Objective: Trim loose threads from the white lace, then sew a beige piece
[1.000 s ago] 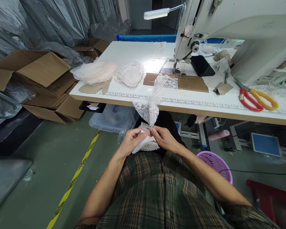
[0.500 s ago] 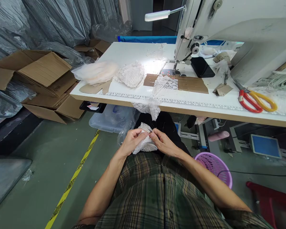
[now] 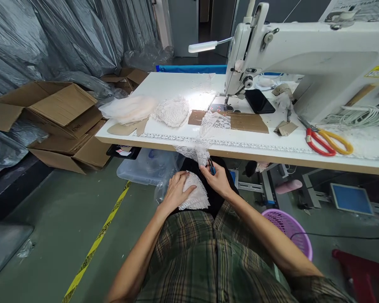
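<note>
On my lap lies a white lace piece (image 3: 196, 197), cup-shaped, with a scalloped edge. My left hand (image 3: 177, 189) rests flat on its left side, fingers stretched out and thumb spread across it. Thread snips (image 3: 212, 166) with dark blue handles are in the closed fingers of my right hand (image 3: 219, 180), just below the table edge. The thumb and fingertips there meet the lower end of a lace strip (image 3: 194, 150) that hangs off the table; whether they pinch it I cannot tell. The strip runs up onto brown card (image 3: 248, 122) by the needle.
A white sewing machine (image 3: 278, 54) stands on the table (image 3: 170, 80). On the tabletop are another lace piece (image 3: 172, 111), pale padding (image 3: 129, 108), a phone (image 3: 259, 101) and red-yellow scissors (image 3: 326, 141). Cardboard boxes (image 3: 60, 105) are at left, a purple basket (image 3: 287, 223) at lower right.
My hands have parted. My right hand has moved up to the hanging lace with the snips, while my left has flattened onto the lace on my lap. The view has tilted up slightly.
</note>
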`<control>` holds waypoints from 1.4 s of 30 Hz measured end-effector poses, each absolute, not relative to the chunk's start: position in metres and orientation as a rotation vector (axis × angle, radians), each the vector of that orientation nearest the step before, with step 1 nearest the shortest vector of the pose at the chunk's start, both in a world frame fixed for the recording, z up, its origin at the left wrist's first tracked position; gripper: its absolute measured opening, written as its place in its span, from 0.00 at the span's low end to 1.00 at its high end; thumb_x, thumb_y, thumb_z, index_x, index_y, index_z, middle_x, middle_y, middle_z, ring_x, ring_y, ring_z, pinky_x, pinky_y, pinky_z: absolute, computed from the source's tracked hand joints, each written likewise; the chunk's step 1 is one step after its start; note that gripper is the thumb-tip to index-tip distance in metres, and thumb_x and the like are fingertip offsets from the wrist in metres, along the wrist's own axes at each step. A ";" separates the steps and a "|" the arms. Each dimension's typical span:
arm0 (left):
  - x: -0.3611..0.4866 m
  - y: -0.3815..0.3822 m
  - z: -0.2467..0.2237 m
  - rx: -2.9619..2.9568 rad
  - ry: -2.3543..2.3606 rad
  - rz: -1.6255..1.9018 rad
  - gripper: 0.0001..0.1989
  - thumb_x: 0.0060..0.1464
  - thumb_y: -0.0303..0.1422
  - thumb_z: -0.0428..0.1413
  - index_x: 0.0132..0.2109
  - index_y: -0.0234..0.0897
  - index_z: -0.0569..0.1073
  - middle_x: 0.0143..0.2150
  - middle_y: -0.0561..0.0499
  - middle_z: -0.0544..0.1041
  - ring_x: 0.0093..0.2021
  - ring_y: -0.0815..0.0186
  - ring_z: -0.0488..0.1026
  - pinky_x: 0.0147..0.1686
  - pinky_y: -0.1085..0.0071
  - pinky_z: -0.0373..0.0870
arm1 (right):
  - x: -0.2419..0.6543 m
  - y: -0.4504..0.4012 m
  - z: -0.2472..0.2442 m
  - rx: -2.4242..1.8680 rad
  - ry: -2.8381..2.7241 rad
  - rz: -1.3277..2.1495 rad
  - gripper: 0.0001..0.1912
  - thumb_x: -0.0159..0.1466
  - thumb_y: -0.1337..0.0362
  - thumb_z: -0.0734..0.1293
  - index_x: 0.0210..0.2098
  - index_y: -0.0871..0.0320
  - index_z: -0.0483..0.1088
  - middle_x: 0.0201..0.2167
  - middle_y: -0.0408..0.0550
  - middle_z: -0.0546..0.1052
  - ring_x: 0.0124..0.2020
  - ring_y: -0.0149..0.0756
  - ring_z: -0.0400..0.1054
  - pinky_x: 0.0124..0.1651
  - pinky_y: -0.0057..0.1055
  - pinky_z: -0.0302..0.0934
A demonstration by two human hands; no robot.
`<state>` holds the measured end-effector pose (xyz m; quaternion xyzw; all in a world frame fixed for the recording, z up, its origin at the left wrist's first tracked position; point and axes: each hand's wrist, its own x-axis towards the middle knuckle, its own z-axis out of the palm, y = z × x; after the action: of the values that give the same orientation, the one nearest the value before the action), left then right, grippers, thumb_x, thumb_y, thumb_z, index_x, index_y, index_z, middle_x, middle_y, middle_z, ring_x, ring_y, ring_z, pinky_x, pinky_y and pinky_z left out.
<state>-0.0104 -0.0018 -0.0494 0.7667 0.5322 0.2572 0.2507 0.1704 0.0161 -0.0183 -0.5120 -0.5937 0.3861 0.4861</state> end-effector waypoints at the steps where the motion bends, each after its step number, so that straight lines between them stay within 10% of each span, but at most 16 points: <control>1: -0.011 0.000 -0.045 2.017 1.434 0.791 0.21 0.58 0.42 0.54 0.55 0.39 0.67 0.54 0.42 0.68 0.56 0.55 0.65 0.55 0.58 0.62 | 0.169 0.013 -0.017 -1.242 -1.475 0.926 0.17 0.63 0.50 0.61 0.27 0.57 0.60 0.19 0.37 0.58 0.21 0.28 0.52 0.25 0.26 0.51; 8: -0.004 0.014 -0.009 1.475 1.202 1.255 0.24 0.57 0.51 0.50 0.48 0.36 0.74 0.52 0.43 0.73 0.52 0.59 0.69 0.51 0.67 0.65 | 0.179 -0.044 0.004 -0.970 -2.098 0.853 0.10 0.63 0.63 0.62 0.25 0.57 0.63 0.21 0.41 0.67 0.21 0.28 0.56 0.28 0.27 0.49; 18: 0.016 -0.001 -0.006 1.104 0.877 0.813 0.20 0.48 0.46 0.61 0.37 0.31 0.78 0.30 0.47 0.77 0.28 0.68 0.70 0.29 0.74 0.66 | 0.200 -0.076 0.016 -0.905 -2.438 0.999 0.03 0.61 0.66 0.64 0.32 0.57 0.70 0.26 0.45 0.76 0.25 0.31 0.66 0.29 0.28 0.50; 29: -0.003 -0.001 -0.003 1.260 0.995 0.796 0.18 0.50 0.42 0.62 0.40 0.30 0.79 0.28 0.48 0.76 0.25 0.69 0.68 0.24 0.75 0.63 | 0.207 -0.019 0.005 -1.268 -1.894 1.163 0.26 0.70 0.50 0.49 0.35 0.60 0.70 0.22 0.41 0.64 0.24 0.30 0.57 0.28 0.27 0.51; 35: 0.000 -0.002 0.007 1.306 0.956 0.826 0.15 0.51 0.41 0.60 0.38 0.33 0.80 0.36 0.45 0.80 0.42 0.58 0.75 0.42 0.68 0.70 | 0.193 0.001 0.002 -1.181 -1.986 1.138 0.26 0.69 0.48 0.51 0.31 0.60 0.67 0.20 0.39 0.64 0.23 0.28 0.56 0.28 0.27 0.48; 42: 0.000 -0.003 0.009 1.265 1.004 0.861 0.12 0.50 0.40 0.61 0.35 0.33 0.79 0.35 0.46 0.80 0.34 0.64 0.74 0.34 0.72 0.68 | 0.187 0.000 -0.002 -1.209 -1.951 1.063 0.23 0.70 0.50 0.52 0.30 0.59 0.66 0.21 0.40 0.65 0.23 0.28 0.56 0.28 0.27 0.49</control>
<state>0.0000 -0.0030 0.0085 0.5477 0.4347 0.3731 0.6099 0.1866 0.0003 -0.0020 -0.4557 -0.7354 0.4009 0.3013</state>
